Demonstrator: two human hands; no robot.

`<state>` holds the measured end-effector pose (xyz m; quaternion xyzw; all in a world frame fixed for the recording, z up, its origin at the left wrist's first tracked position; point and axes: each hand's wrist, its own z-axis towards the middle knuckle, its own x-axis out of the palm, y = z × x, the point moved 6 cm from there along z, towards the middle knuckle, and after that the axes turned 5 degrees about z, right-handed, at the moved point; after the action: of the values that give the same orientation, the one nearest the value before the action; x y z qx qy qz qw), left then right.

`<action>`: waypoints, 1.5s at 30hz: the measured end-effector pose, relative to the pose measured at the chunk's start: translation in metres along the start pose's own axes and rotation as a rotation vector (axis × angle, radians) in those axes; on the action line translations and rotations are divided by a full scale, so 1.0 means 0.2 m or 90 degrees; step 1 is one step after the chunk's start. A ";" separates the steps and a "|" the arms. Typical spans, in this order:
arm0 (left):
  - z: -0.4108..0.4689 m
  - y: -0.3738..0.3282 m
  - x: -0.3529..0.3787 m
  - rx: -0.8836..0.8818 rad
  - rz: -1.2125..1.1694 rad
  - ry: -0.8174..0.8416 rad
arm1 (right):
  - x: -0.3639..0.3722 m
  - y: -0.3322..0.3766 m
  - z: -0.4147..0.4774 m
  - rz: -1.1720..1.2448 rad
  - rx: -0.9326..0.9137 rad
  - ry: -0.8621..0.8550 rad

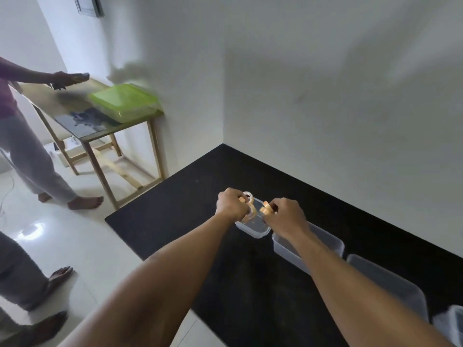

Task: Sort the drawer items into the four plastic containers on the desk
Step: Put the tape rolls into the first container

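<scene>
Both my arms reach out over the black desk (190, 221). My left hand (231, 204) is shut on several pale tape rolls (250, 207), held above the farthest clear plastic container (254, 231). My right hand (285, 216) grips more orange-tan tape rolls (266, 210) over the same container's right side. A second clear container (288, 254) sits partly under my right forearm. A third container (390, 284) lies nearer, and a corner of a fourth container (454, 321) shows at the frame's right edge.
White walls close off the desk's far and right sides. To the left stands a wooden side table (105, 136) with a green lidded box (124, 101). One person (30, 146) stands by it; another person's legs and feet (30, 291) are at lower left.
</scene>
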<state>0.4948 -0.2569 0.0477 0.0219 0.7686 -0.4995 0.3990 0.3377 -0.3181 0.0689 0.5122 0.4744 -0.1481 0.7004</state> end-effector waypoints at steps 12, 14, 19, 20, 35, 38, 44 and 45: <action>0.22 0.05 0.17 0.033 0.085 0.053 | 0.19 -0.05 0.22 -0.244 0.072 0.082; 0.22 0.05 0.18 0.046 0.112 0.080 | 0.19 -0.04 0.21 -0.246 0.063 0.091; 0.20 0.03 0.17 0.084 0.141 0.088 | 0.17 -0.02 0.15 -0.193 0.046 0.095; 0.18 0.02 0.16 0.092 0.140 0.083 | 0.16 -0.02 0.13 -0.179 0.047 0.087; -1.06 -0.08 0.42 0.202 -0.036 0.224 | -0.27 -0.42 -1.24 0.208 0.025 -0.032; -1.47 -0.08 0.66 0.219 -0.046 0.294 | -0.32 -0.65 -1.66 0.221 0.091 -0.037; -2.14 -0.04 1.20 0.220 -0.015 0.439 | -0.31 -1.13 -2.36 0.195 0.259 0.031; -2.22 -0.03 1.28 0.215 -0.006 0.454 | -0.30 -1.20 -2.45 0.198 0.277 0.044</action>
<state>0.0558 -0.0033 -0.0293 0.2555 0.7663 -0.5817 0.0952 -0.1098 -0.0186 -0.0336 0.7225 0.3703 -0.1197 0.5714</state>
